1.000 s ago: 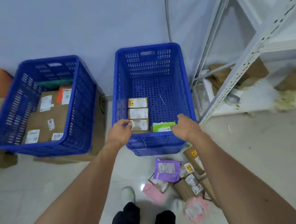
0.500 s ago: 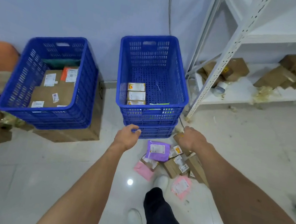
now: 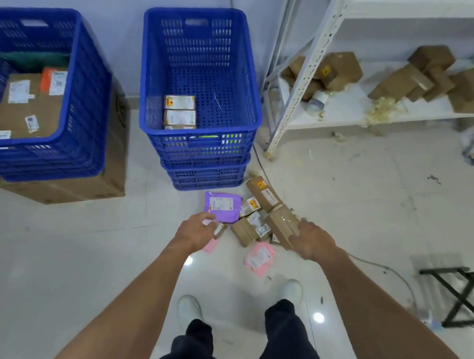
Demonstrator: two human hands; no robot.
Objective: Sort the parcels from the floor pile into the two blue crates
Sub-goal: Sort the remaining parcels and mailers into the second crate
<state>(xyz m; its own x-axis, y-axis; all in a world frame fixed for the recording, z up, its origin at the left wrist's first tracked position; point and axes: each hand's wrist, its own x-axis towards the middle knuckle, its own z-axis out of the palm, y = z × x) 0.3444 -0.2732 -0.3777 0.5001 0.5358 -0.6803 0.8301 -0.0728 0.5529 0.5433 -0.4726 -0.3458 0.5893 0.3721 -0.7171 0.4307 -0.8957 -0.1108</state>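
Observation:
Two blue crates stand by the wall. The left crate holds large brown labelled boxes; the right crate holds small labelled boxes and a green mailer. The floor pile lies in front of the right crate: a purple mailer, small brown boxes, and a pink mailer. My left hand hovers with relaxed fingers at the purple mailer's near edge and holds nothing. My right hand grips the end of a brown box on the right side of the pile.
The right crate sits on stacked crates; the left one sits on a cardboard box. A white shelf rack with brown boxes stands right of them. A dark folding stand is at the far right. My white shoes are below the pile.
Both hands left the right crate's front rim and dropped to the floor pile. The right hand has reached a brown box, the left the purple mailer. The view stepped back.

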